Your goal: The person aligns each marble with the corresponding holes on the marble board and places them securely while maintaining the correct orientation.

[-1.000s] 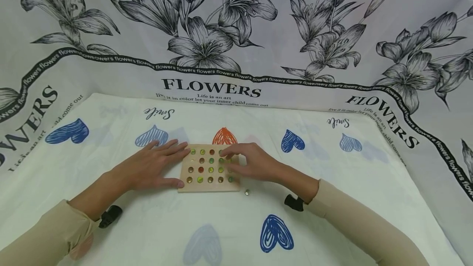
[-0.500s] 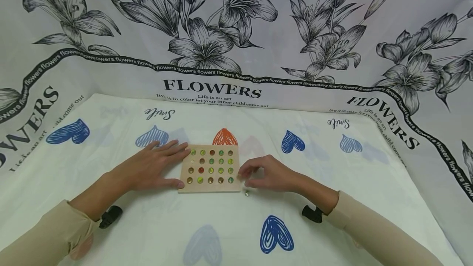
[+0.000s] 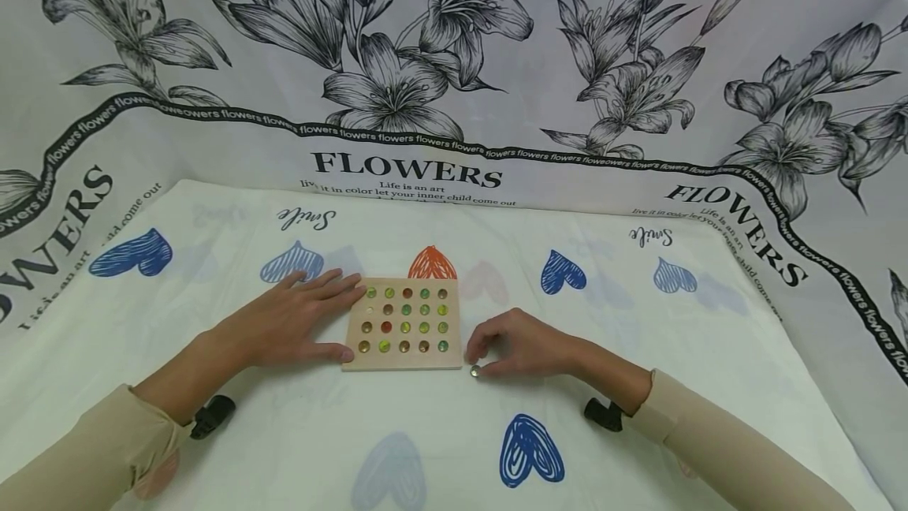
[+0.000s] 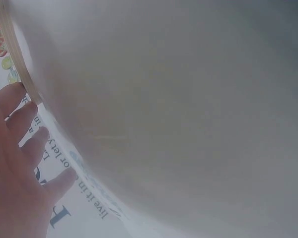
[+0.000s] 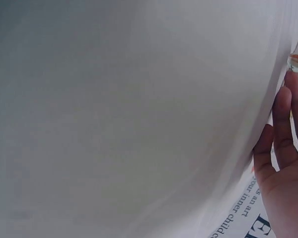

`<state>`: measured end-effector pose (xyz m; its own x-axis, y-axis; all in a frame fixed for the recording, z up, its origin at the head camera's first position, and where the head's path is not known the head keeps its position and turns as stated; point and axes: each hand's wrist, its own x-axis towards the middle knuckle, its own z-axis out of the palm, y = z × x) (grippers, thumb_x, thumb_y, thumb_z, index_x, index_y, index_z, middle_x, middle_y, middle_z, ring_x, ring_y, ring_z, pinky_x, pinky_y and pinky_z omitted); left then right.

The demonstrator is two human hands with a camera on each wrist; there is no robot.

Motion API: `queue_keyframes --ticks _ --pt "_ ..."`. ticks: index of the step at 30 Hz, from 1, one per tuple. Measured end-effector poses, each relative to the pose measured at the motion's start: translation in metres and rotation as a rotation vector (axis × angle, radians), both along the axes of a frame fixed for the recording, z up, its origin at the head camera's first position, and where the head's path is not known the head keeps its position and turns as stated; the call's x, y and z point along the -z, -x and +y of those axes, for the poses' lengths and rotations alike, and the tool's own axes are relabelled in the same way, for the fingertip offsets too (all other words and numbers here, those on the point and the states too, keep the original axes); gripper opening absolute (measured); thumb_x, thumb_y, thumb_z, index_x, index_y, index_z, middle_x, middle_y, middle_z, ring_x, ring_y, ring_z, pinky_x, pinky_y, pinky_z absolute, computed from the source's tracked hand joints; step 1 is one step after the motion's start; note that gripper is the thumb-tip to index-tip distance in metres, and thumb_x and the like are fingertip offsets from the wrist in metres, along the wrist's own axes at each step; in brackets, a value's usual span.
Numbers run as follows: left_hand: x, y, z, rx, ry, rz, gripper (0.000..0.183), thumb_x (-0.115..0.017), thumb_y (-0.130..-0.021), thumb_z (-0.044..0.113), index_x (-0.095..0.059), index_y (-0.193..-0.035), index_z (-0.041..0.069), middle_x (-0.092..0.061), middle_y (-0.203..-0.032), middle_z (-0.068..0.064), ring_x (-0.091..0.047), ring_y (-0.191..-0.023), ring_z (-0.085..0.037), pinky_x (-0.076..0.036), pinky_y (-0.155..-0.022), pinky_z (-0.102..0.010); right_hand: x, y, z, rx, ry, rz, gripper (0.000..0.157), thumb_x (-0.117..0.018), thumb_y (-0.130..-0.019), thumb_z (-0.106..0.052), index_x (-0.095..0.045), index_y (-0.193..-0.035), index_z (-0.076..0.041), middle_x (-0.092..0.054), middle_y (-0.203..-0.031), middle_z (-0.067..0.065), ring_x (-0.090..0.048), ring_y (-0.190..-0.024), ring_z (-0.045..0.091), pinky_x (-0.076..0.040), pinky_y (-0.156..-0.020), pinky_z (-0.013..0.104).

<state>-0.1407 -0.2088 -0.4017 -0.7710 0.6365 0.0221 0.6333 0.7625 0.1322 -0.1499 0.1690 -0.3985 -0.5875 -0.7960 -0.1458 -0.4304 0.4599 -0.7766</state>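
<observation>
A pale wooden board (image 3: 400,363) lies flat, with rows of round hollows bearing green, yellow, brown and red marbles. One hollow (image 3: 370,309) in the second row, at the left end, is bare. Along the board's left edge rests my left hand (image 3: 301,318), fingers spread and nearly straight, thumb at the front left corner. The left wrist view has its fingertips against the board's edge (image 4: 20,59). Just off the front right corner, my right hand (image 3: 521,345) pinches a clear glass marble (image 3: 474,371) low over the cloth; the right wrist view shows this marble (image 5: 295,62) at the fingertips.
A white cloth (image 3: 284,448) printed with hearts covers the table. Behind it rises a flower-printed curtain (image 3: 397,85). Dark wrist cameras sit beneath the left wrist (image 3: 213,416) and the right wrist (image 3: 603,414).
My right hand has moved from above the board's right side, off to the right and toward me, and its fingertips have closed on the loose marble. The left hand and board stay put.
</observation>
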Motion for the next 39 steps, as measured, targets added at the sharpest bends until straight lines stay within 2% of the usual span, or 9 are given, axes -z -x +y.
queue_keyframes --ticks 9,20,28,33,39 --pt "0.000 0.000 -0.001 0.004 0.002 0.009 0.093 -0.049 -0.085 0.080 -0.040 -0.154 0.018 -0.038 -0.158 -0.003 -0.036 -0.144 -0.035 -0.031 -0.108 -0.068 -0.001 -0.001 -0.002 -0.011 -0.013 0.000 0.023 -0.081 -0.084 -0.010 -0.075 -0.102 -0.022 -0.071 -0.098 -0.014 -0.062 -0.095 0.010 -0.053 -0.089 0.025" --pt "-0.001 -0.001 0.001 -0.001 0.015 -0.004 0.094 -0.047 -0.085 0.080 -0.040 -0.154 0.018 -0.037 -0.159 -0.004 -0.035 -0.144 -0.035 -0.030 -0.109 -0.068 -0.003 0.000 -0.005 -0.008 -0.028 0.027 0.020 -0.079 -0.085 -0.009 -0.075 -0.101 -0.022 -0.070 -0.094 -0.015 -0.062 -0.091 0.010 -0.054 -0.085 0.024" --pt "-0.002 -0.001 0.001 -0.003 0.009 -0.011 0.094 -0.048 -0.085 0.080 -0.040 -0.154 0.018 -0.037 -0.159 -0.003 -0.035 -0.144 -0.035 -0.029 -0.109 -0.068 -0.008 0.008 -0.005 -0.008 -0.010 0.080 0.022 -0.075 -0.086 -0.003 -0.075 -0.101 -0.019 -0.071 -0.096 -0.015 -0.062 -0.086 0.009 -0.054 -0.081 0.025" --pt "-0.001 0.000 0.002 -0.006 0.009 -0.010 0.094 -0.047 -0.084 0.081 -0.040 -0.154 0.019 -0.038 -0.158 -0.003 -0.036 -0.144 -0.035 -0.029 -0.109 -0.068 -0.019 0.015 -0.007 0.020 -0.008 0.115 0.018 -0.073 -0.087 -0.004 -0.075 -0.101 -0.016 -0.070 -0.095 -0.016 -0.061 -0.085 0.007 -0.053 -0.083 0.028" --pt "-0.001 0.000 0.003 -0.014 0.016 -0.019 0.095 -0.047 -0.083 0.082 -0.041 -0.153 0.018 -0.038 -0.158 -0.004 -0.036 -0.144 -0.035 -0.029 -0.109 -0.068 -0.026 0.025 -0.013 0.051 0.047 0.146 0.018 -0.074 -0.088 -0.005 -0.075 -0.104 -0.012 -0.072 -0.097 -0.009 -0.062 -0.084 0.008 -0.052 -0.083 0.033"
